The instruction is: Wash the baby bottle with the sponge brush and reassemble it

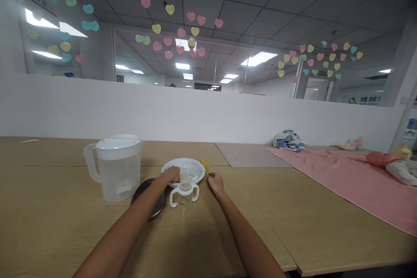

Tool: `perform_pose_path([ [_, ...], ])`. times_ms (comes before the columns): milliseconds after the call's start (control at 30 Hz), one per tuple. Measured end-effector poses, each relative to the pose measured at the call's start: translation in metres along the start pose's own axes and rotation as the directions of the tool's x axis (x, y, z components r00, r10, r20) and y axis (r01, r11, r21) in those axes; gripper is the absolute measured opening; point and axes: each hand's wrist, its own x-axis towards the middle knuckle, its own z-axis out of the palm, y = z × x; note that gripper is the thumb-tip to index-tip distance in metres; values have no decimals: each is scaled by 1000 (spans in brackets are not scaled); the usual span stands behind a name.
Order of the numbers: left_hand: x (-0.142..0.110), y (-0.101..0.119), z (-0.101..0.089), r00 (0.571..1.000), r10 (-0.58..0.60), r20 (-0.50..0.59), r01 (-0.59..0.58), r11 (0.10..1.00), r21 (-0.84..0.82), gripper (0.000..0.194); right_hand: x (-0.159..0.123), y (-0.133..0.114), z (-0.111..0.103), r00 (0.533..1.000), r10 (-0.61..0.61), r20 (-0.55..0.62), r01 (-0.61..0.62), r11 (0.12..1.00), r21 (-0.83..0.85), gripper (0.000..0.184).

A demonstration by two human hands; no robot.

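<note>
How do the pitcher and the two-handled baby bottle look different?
The pitcher is much larger and taller than the baby bottle. The pitcher has one side handle, while the baby bottle has a pair of white handles. The pitcher's body looks cloudy; the baby bottle's looks clearer. Both stand upright on the table.

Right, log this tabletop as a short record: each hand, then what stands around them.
Left hand: over the white plate, grip hidden
Right hand: pinching a slim green item by the plate's right edge
Bottle: clear, two white handles, upright, nearer the camera than the plate
Dark pan: partly hidden by the left forearm
Jug: translucent, upright, left of the pan
Far right: pink cloth on the table
</note>
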Motion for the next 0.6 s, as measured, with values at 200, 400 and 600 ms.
perform_pose_path([
  [200, -6, 2, -5, 997, -72, -19, 74, 993, 89, 33, -3, -3, -2, 1000, -8, 22, 9, 999, -42, 30],
  [400, -19, 7, -12, 962, -30, -272, 56, 995, 87, 23, -4, -5, -3, 999, -7, 42, 12, 994, -113, 32],
  [600, -52, 10, -12, 833, 1, -554, 35, 998, 55, 32, -4, -5, -1, 999, -27, 40, 34, 987, -159, 32],
])
